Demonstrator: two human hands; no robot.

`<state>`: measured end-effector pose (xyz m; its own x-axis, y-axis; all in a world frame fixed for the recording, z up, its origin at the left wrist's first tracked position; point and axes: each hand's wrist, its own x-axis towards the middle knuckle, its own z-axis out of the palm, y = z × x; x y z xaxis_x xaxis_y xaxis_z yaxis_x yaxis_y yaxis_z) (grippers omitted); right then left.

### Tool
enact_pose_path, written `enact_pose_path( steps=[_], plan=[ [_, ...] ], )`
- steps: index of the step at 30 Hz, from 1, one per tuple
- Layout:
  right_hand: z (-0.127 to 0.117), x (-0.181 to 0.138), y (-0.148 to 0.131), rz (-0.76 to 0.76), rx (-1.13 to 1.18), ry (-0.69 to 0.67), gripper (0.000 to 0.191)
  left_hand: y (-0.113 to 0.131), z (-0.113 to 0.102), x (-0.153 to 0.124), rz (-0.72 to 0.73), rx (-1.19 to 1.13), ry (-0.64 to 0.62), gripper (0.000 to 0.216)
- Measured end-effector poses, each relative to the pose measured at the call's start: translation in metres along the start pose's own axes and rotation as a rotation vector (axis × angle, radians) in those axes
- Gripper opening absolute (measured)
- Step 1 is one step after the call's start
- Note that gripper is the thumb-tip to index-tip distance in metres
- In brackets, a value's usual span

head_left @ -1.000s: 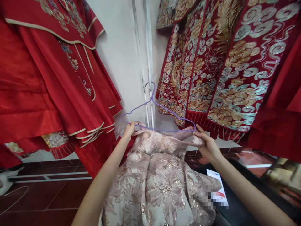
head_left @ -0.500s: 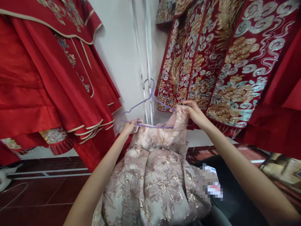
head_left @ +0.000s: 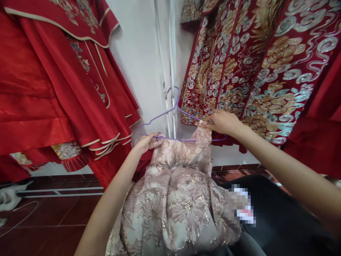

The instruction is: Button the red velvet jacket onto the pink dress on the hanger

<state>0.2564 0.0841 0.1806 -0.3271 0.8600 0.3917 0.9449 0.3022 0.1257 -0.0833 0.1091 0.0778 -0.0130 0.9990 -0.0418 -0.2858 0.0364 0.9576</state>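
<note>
A pale pink dress (head_left: 186, 199) with raised floral patterns and gold glints spreads from the middle of the view down to the bottom edge. Its left shoulder strap is pinched in my left hand (head_left: 144, 143), beside the lower bar of a purple hanger (head_left: 170, 111). My right hand (head_left: 223, 122) grips the top of the other strap, close to the hanger's right arm; the fingertips are partly hidden. The hanger's bar crosses the neckline, and its right end sticks out past the dress. Its hook is up by the white metal poles.
Red garments with cream edging (head_left: 87, 81) hang at the left. An embroidered red garment (head_left: 239, 71) hangs at the right. Two white poles (head_left: 170, 46) stand against the wall. A black surface (head_left: 277, 206) lies at lower right, beside a blurred-out tag (head_left: 245, 209).
My right hand has turned over the strap, its back now showing more. The hanger's right end has come into clearer view beyond the dress. The camera view has shifted slightly.
</note>
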Motion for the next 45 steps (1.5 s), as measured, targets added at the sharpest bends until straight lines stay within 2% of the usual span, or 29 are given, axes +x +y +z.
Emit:
enact_pose_path(
  steps=[2, 5, 8, 12, 14, 18, 20, 22, 25, 27, 29, 31, 32, 35, 38, 40, 42, 45],
  plan=[
    [0.014, 0.001, 0.001, -0.016, 0.002, 0.068, 0.034, 0.014, -0.011, -0.009, 0.002, -0.152, 0.004, 0.012],
    [0.035, 0.002, 0.005, 0.008, 0.116, 0.099, 0.029, 0.029, -0.030, -0.019, 0.078, -0.356, 0.166, 0.009],
    [0.050, 0.003, 0.013, 0.002, 0.229, 0.171, 0.027, 0.035, -0.043, -0.018, 0.109, -0.420, 0.267, 0.009],
    [0.056, 0.002, 0.022, -0.032, 0.296, 0.290, 0.025, 0.038, -0.046, -0.009, 0.144, -0.413, 0.274, 0.012],
    [0.056, 0.002, 0.021, -0.059, 0.356, 0.291, 0.024, 0.042, -0.041, -0.005, 0.164, -0.306, 0.219, 0.018],
    [0.057, 0.003, 0.012, -0.101, 0.479, 0.246, 0.025, 0.057, -0.021, 0.003, 0.292, 0.108, 0.085, 0.026],
    [0.059, 0.003, 0.007, -0.108, 0.493, 0.244, 0.028, 0.065, -0.012, 0.008, 0.328, 0.295, 0.086, 0.026],
    [0.060, 0.002, 0.005, -0.112, 0.487, 0.235, 0.031, 0.072, -0.006, 0.014, 0.297, 0.470, 0.115, 0.023],
    [0.057, -0.001, 0.007, -0.127, 0.501, 0.190, 0.034, 0.080, -0.008, 0.020, 0.219, 0.742, 0.147, 0.004],
    [0.053, -0.003, 0.011, -0.155, 0.518, 0.162, 0.038, 0.084, -0.013, 0.019, 0.268, 0.807, 0.181, 0.010],
    [0.048, -0.004, 0.015, -0.183, 0.544, 0.129, 0.043, 0.088, -0.018, 0.016, 0.413, 0.734, 0.212, 0.015],
    [0.044, -0.004, 0.020, -0.196, 0.605, 0.095, 0.046, 0.090, -0.022, 0.012, 0.514, 0.669, 0.155, 0.018],
    [0.042, -0.004, 0.022, -0.196, 0.658, 0.080, 0.047, 0.090, -0.024, 0.010, 0.509, 0.682, 0.090, 0.018],
    [0.044, -0.004, 0.026, -0.131, 0.887, 0.012, 0.048, 0.078, -0.032, 0.007, 0.406, 0.732, -0.051, 0.027],
    [0.063, -0.008, 0.026, 0.079, 1.237, 0.034, 0.045, 0.042, -0.039, 0.007, 0.380, 0.492, 0.057, 0.043],
    [0.087, -0.015, 0.022, 0.241, 1.476, 0.156, 0.045, 0.010, -0.042, 0.007, 0.321, 0.308, 0.121, 0.048],
    [0.117, -0.026, 0.014, 0.369, 1.604, 0.256, 0.043, -0.022, -0.042, 0.008, 0.237, 0.228, 0.131, 0.049],
    [0.159, -0.048, -0.008, 0.437, 1.611, 0.130, 0.044, -0.060, -0.036, 0.008, 0.211, 0.270, 0.128, 0.049]
  ],
)
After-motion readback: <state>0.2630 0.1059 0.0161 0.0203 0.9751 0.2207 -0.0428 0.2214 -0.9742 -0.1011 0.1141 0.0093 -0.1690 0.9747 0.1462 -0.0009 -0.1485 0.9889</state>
